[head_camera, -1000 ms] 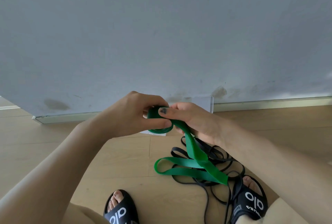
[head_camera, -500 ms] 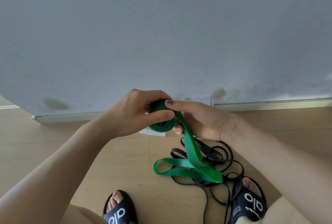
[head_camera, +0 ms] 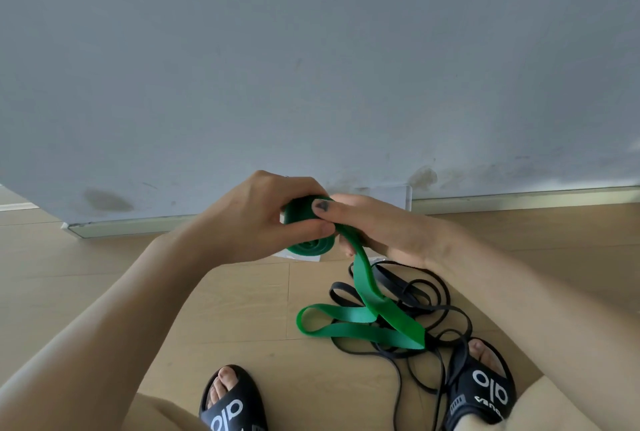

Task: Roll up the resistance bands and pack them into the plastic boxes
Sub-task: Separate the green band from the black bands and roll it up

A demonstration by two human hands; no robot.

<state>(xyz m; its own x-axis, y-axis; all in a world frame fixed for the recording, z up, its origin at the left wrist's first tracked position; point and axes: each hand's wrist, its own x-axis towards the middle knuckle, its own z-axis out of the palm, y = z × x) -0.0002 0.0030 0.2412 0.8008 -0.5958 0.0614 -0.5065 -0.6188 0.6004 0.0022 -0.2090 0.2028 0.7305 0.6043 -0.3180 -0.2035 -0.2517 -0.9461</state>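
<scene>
A person's left hand (head_camera: 256, 216) grips a half-wound roll of flat green rubber resistance band (head_camera: 308, 233), thumb pressed across the coil, while the right hand (head_camera: 384, 230), touching it, pinches the strip feeding in. The loose green tail (head_camera: 360, 323) drops below the hands onto thin black bands (head_camera: 426, 295) tangled on the wooden floor (head_camera: 225, 309). Rolling is midway; more turns are needed next. The coil looks fatter than a second ago, the tail shorter.

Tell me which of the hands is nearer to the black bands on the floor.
Right. The right hand guides the green band just above the black bands; the left hand grips the green roll farther over to the left.
</scene>
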